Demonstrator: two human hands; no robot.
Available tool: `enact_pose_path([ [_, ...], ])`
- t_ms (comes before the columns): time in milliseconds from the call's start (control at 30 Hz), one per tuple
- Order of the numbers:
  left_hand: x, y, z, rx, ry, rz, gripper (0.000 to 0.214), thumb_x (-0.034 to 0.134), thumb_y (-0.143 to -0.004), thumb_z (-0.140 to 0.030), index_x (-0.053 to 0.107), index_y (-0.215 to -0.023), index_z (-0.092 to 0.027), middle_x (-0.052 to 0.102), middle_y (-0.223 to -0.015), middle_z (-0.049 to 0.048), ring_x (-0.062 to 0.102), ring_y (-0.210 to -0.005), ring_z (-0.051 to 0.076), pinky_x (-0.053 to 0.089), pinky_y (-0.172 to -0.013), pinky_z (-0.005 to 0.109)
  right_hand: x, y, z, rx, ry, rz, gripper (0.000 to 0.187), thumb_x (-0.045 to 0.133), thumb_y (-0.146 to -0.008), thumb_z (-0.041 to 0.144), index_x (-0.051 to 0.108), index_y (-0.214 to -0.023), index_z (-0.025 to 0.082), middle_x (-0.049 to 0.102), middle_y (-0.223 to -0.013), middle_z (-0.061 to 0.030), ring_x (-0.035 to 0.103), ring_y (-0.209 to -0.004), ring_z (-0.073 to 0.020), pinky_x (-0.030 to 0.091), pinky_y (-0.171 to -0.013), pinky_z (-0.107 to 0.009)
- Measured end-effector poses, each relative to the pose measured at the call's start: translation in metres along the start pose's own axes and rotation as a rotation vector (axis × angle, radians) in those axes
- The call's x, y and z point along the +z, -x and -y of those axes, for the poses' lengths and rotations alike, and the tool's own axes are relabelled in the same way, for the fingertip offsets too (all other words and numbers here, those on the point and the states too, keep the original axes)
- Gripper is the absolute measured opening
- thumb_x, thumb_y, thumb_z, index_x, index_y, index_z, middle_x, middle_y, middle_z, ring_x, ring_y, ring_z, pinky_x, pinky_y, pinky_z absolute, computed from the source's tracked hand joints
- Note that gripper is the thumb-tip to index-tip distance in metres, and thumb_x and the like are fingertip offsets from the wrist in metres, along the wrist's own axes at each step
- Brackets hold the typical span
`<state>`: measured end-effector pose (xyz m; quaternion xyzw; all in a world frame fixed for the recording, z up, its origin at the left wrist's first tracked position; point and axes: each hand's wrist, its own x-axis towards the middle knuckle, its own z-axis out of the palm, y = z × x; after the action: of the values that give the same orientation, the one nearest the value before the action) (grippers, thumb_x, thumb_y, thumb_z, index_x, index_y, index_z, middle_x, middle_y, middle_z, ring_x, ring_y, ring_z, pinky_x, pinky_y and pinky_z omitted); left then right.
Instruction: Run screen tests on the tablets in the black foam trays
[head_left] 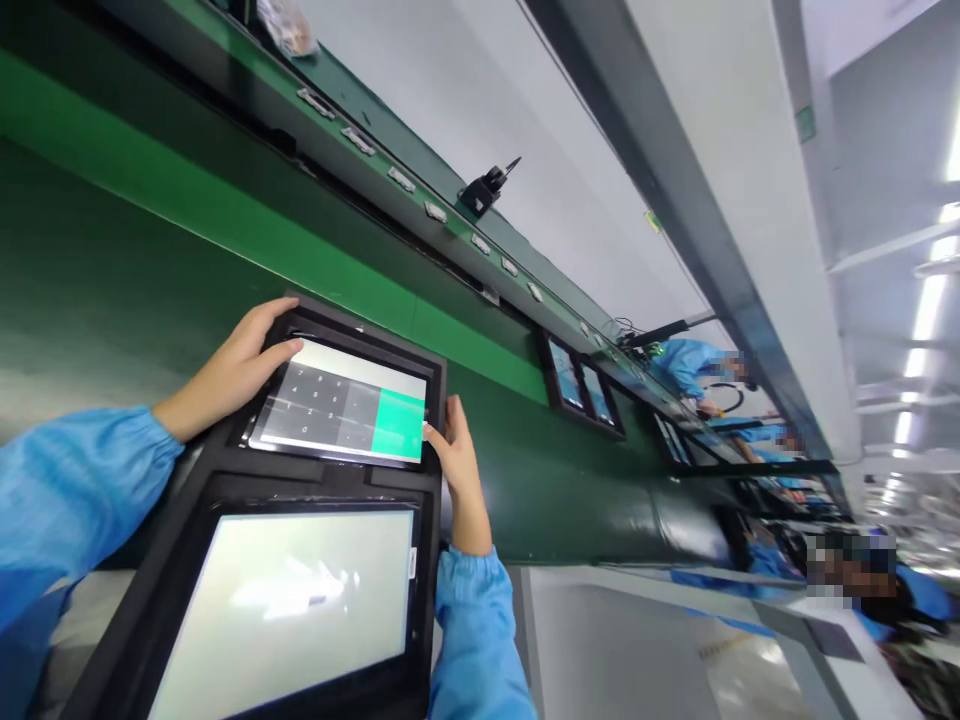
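Observation:
A black tray (431,480) in front of me holds two tablets. The far tablet (341,405) shows a number pad and a green block on its screen. The near tablet (292,600) shows a pale blank screen. My left hand (236,370) curls over the far tablet's left corner, thumb on the screen edge. My right hand (456,455) pinches the far tablet's right edge beside the green block. Both arms wear blue sleeves.
A green conveyor belt (150,260) runs behind the tray. Further black trays with tablets (581,385) lie down the line. A small black device (484,188) sits on the rail above. Other people in blue coats (686,365) work further along.

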<state>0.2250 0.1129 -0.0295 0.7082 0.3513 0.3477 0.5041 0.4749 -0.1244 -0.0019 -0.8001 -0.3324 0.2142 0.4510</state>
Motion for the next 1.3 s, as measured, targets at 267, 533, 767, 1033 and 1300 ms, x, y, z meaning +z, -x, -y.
enact_pose_path([
  [267,0.004,-0.011,0.008,0.054,-0.067,-0.029,0.057,0.048,-0.092,-0.053,0.047,-0.140,-0.022,0.043,-0.152,0.0086,0.036,-0.145,0.028,0.023,-0.126,0.054,0.001,-0.014,-0.019,0.044,-0.025,0.114,0.104,0.076,-0.077,0.047,0.021,-0.161,0.021,0.019,-0.168,-0.0042,0.017,-0.156,-0.0250,0.014,-0.128,-0.045],
  [533,-0.004,0.001,-0.006,0.345,-0.293,0.105,0.037,0.041,-0.100,-0.048,0.061,-0.124,-0.027,0.047,-0.149,0.0030,0.031,-0.148,0.027,0.024,-0.125,0.051,-0.005,-0.015,-0.021,0.050,-0.042,0.165,0.109,0.079,-0.075,0.047,0.018,-0.162,0.024,0.019,-0.168,-0.0018,0.018,-0.156,-0.0242,0.014,-0.128,-0.043],
  [767,-0.009,0.008,-0.016,0.552,-0.539,0.229,0.035,0.037,-0.103,-0.037,0.069,-0.111,-0.027,0.051,-0.145,0.0050,0.035,-0.146,0.029,0.029,-0.119,0.056,-0.004,-0.016,-0.018,0.048,-0.081,0.174,0.110,0.079,-0.074,0.044,0.016,-0.162,0.024,0.019,-0.168,-0.0019,0.019,-0.156,-0.0259,0.015,-0.128,-0.044],
  [1033,-0.010,0.009,-0.012,0.512,-0.691,0.416,0.040,0.031,-0.103,-0.041,0.060,-0.131,-0.041,0.025,-0.164,-0.0083,0.021,-0.153,0.029,0.019,-0.125,0.057,-0.007,-0.016,-0.023,0.063,-0.179,0.187,0.098,0.074,-0.083,0.047,0.019,-0.161,0.029,0.016,-0.169,0.0034,0.014,-0.157,-0.0221,0.011,-0.129,-0.043],
  [1300,-0.032,-0.004,-0.002,0.307,-0.584,0.417,0.052,0.020,-0.101,-0.062,0.067,-0.117,-0.045,0.033,-0.159,-0.0146,0.019,-0.153,0.029,0.008,-0.123,0.069,-0.009,-0.016,-0.021,0.055,-0.138,0.236,0.108,0.079,-0.077,0.044,0.014,-0.162,0.027,0.013,-0.169,0.0010,0.015,-0.157,-0.0221,0.011,-0.128,-0.041],
])
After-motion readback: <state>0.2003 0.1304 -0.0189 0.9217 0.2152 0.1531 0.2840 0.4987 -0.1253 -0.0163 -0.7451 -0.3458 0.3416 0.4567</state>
